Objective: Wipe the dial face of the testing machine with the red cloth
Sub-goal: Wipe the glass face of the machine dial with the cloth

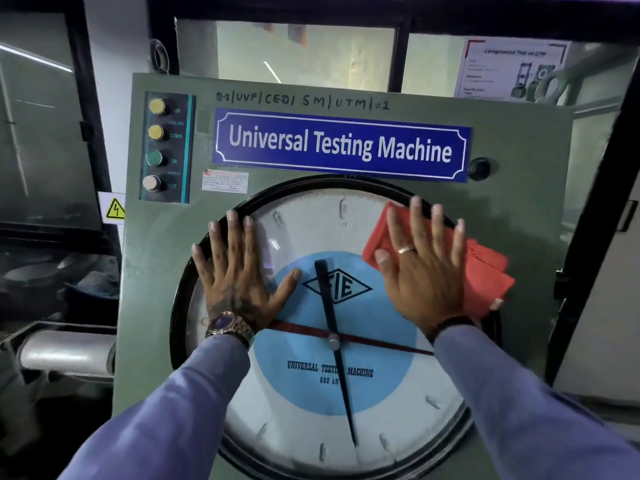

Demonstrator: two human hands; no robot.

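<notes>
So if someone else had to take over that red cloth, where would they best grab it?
Probably by the loose folded end of the red cloth that sticks out past the right hand, coming in from the right side of the dial face. The rest lies flat under the open palm, pressed against the glass, so only that bunched free edge offers something to pinch.

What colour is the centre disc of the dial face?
Light blue centre disc, clearest in the head view.
</notes>
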